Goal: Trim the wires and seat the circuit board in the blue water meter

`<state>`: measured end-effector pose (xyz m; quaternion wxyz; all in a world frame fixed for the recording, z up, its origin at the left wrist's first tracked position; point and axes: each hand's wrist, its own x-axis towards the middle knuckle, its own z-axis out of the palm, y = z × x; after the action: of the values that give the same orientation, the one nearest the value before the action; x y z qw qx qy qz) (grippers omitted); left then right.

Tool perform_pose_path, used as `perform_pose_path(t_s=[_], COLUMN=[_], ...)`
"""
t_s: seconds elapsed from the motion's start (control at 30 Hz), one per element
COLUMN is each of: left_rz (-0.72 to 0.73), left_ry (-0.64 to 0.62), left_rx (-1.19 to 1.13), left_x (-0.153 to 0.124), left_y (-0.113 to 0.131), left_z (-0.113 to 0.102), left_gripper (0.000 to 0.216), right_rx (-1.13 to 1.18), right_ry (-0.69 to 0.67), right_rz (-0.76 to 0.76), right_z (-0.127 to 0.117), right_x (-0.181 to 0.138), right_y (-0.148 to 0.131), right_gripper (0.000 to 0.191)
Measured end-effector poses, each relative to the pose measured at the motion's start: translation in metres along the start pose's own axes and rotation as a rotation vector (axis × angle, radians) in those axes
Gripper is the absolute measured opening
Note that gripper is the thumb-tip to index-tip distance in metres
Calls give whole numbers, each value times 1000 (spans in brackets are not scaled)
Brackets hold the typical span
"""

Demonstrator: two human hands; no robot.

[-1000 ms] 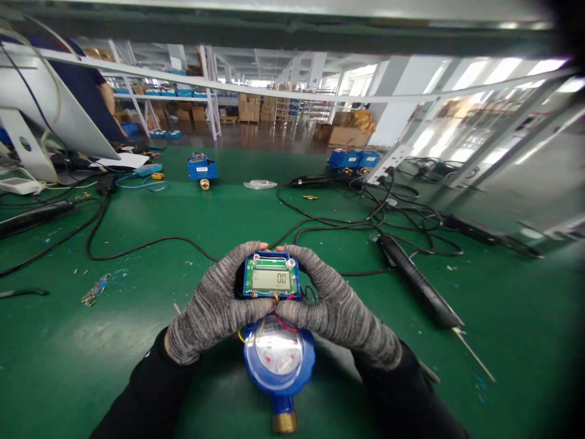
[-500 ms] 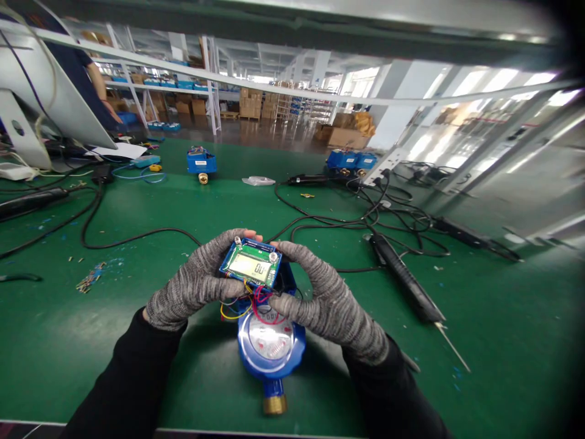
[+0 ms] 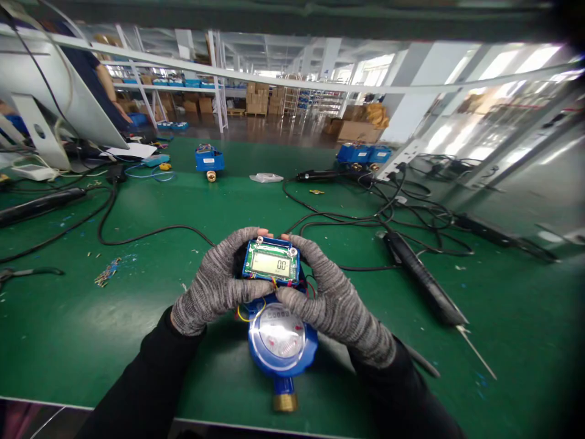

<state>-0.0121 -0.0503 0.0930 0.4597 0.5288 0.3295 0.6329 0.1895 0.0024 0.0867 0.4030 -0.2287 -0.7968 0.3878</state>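
Beyond the meter [image 3: 282, 341], left hand [image 3: 214, 286] and right hand [image 3: 331, 299] pinch the display module [image 3: 271, 263]; tugging could detach the yellow wire [image 3: 244, 319].

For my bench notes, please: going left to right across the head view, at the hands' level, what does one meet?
Dark-handled tool, small loose pieces, left hand, display module, right hand, black tool with thin tip.

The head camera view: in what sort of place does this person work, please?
Most likely a factory assembly area: a blue meter and its exposed display board are at a green workbench, and stacked cardboard boxes stand in the background.
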Motion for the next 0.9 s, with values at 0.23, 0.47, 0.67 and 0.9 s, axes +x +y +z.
perform_pose_path(t_s=[0.23, 0.47, 0.67, 0.9], left_rz=[-31, 51, 269, 375], left_ry=[-26, 4, 92, 209], left_rx=[23, 339, 609, 735], left_x=[0, -6, -5, -4], left_y=[1, -3, -1, 5], left_z=[-3, -8, -5, -4], left_gripper=[64, 68, 67, 14], right_rx=[-66, -33, -108, -373], right_ry=[24, 65, 141, 396], right_rz=[-13, -26, -144, -317], right_z=[-6, -2, -4, 1], right_x=[2, 2, 1, 5], right_y=[8, 14, 12, 4], right_gripper=[66, 67, 68, 64])
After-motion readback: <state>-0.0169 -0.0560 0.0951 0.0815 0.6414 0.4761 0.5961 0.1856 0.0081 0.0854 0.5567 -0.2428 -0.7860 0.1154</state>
